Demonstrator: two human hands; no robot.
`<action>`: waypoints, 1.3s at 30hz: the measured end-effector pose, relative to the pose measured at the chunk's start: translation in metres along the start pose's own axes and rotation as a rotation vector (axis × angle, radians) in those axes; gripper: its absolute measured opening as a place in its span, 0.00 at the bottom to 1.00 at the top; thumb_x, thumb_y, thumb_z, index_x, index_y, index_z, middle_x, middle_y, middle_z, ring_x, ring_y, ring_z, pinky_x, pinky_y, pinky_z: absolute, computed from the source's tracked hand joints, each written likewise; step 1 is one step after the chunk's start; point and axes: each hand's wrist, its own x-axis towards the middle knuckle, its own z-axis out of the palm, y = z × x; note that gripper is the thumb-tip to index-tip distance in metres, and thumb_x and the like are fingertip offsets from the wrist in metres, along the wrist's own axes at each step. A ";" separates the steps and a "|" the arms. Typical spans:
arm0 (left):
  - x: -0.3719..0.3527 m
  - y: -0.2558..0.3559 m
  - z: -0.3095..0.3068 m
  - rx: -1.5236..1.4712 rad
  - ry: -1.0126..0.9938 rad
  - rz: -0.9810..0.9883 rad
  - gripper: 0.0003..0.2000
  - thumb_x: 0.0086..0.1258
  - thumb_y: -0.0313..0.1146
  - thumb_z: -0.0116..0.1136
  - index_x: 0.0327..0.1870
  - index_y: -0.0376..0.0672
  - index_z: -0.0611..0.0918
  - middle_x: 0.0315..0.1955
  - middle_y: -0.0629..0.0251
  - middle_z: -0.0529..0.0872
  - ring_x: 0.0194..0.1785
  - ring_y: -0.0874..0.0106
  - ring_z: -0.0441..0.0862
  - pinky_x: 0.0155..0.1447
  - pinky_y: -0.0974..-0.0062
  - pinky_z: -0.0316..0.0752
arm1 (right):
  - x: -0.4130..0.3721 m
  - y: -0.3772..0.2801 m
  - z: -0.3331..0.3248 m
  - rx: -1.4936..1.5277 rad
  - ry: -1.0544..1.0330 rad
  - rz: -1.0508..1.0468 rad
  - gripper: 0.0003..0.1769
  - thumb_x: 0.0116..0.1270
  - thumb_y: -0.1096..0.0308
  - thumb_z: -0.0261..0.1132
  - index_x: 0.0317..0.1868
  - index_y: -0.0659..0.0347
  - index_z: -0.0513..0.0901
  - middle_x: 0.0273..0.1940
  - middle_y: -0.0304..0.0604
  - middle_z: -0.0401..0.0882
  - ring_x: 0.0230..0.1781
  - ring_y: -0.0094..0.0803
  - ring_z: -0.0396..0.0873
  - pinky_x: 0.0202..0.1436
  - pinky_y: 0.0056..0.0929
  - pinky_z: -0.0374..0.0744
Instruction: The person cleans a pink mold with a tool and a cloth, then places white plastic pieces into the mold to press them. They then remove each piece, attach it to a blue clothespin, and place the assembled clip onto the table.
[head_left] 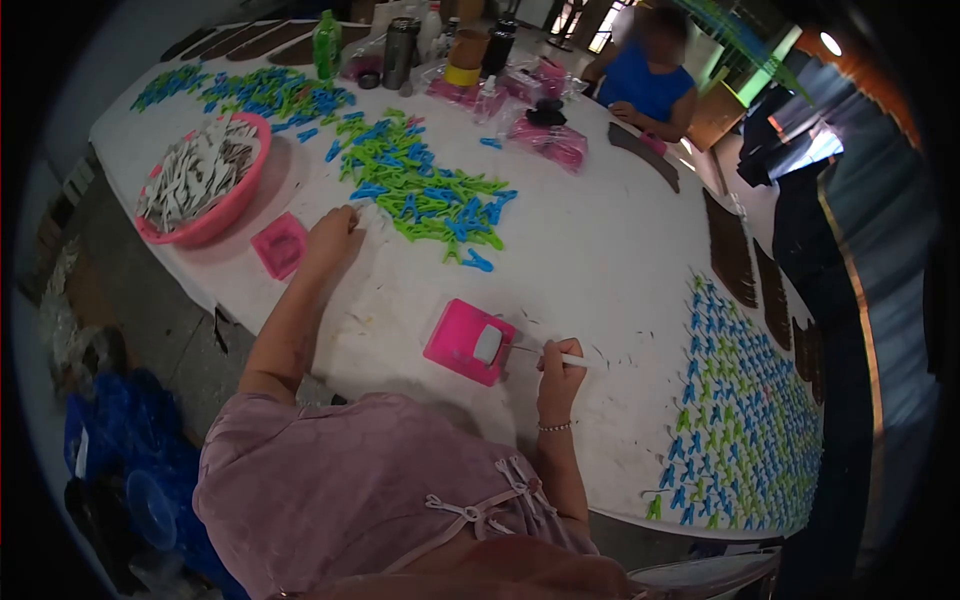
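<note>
My right hand (pixel 560 375) grips a thin tool with a white handle (pixel 576 360), perhaps a brush or a needle. The tool's fine tip points left, toward a pink square dish (pixel 450 338) with a whitish block (pixel 488 344) on it. My left hand (pixel 335 228) rests with curled fingers on the table, beside a pale, crumpled-looking patch (pixel 374 217); whatever its fingers hold is hidden. Just beyond it lies a heap of green and blue plastic clothespins (pixel 410 180). A smaller pink dish (pixel 280 246) sits by my left wrist.
A pink basin (pixel 257 180) of greyish-white strips stands at left. Rows of blue and green clips (pixel 740 420) cover the table's right end, near brown flat strips (pixel 730 245). Bottles, a tumbler (pixel 400 55) and pink bags (pixel 548 142) stand at back. A person in blue (pixel 645 85) sits opposite.
</note>
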 end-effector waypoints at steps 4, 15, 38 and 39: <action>0.009 -0.026 0.000 -0.257 -0.198 0.007 0.12 0.59 0.35 0.63 0.41 0.42 0.80 0.36 0.58 0.81 0.42 0.60 0.80 0.43 0.66 0.73 | -0.002 -0.006 0.001 0.089 0.050 0.029 0.11 0.67 0.71 0.60 0.26 0.58 0.69 0.20 0.33 0.69 0.22 0.18 0.65 0.27 0.20 0.66; 0.006 0.009 0.001 -0.010 0.115 0.175 0.17 0.59 0.32 0.63 0.49 0.40 0.77 0.39 0.54 0.78 0.41 0.54 0.77 0.46 0.60 0.74 | -0.001 -0.003 -0.001 0.202 0.037 0.059 0.10 0.68 0.70 0.59 0.28 0.59 0.70 0.22 0.34 0.71 0.22 0.19 0.67 0.29 0.22 0.68; -0.099 0.137 -0.062 -0.441 -0.530 0.920 0.12 0.61 0.32 0.58 0.44 0.41 0.80 0.37 0.60 0.78 0.42 0.58 0.74 0.48 0.63 0.69 | -0.009 -0.077 0.065 0.162 -0.466 -0.022 0.06 0.68 0.72 0.62 0.34 0.64 0.76 0.28 0.40 0.80 0.25 0.19 0.76 0.30 0.18 0.75; -0.103 0.138 -0.059 -0.455 -0.475 0.918 0.10 0.60 0.31 0.58 0.42 0.41 0.79 0.37 0.60 0.78 0.42 0.58 0.74 0.47 0.62 0.69 | -0.012 -0.077 0.065 0.159 -0.471 -0.008 0.06 0.68 0.72 0.62 0.34 0.64 0.76 0.28 0.40 0.80 0.25 0.19 0.76 0.30 0.18 0.75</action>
